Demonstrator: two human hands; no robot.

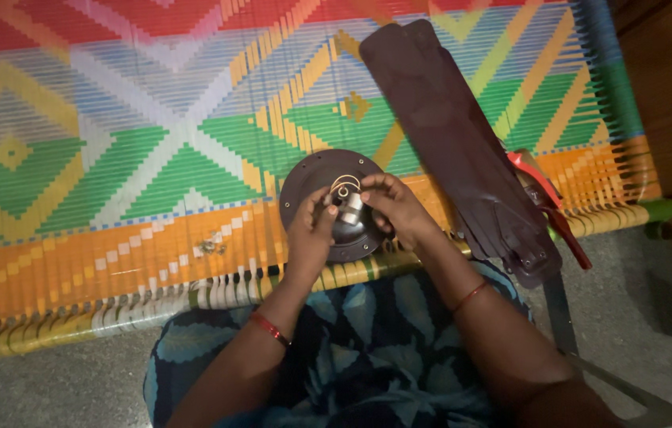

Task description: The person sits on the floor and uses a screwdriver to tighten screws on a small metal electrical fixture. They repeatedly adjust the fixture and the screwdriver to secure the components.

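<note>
1. A dark round metal disc lies flat near the front edge of a woven cot, whose bright webbing runs in green, orange, yellow and red bands.
2. At the middle of the disc stands a short silver shaft, with a few pale wire loops curling just above it.
3. The left hand rests on the near-left part of the disc; its fingers are curled together and press against the left side of the shaft.
4. The right hand comes in from the right; its fingers are bent and close together, the tips pinching at the wire loops and the top of the shaft.
5. The shaft thus sits between the two sets of fingertips, touched from both sides, while the disc itself stays down on the cot.
6. Each wrist carries a thin red bangle.
7. Right of the disc, long dark brown fan blades lie stacked on the cot, reaching from its far part to its front edge, near the right forearm.
8. A red-handled tool lies just beside the blades on their right.
9. A few small screws lie on the orange band left of the disc, well apart from the hands.
10. The person's lap shows blue leaf-patterned cloth below the cot's edge, above a grey floor.
</note>
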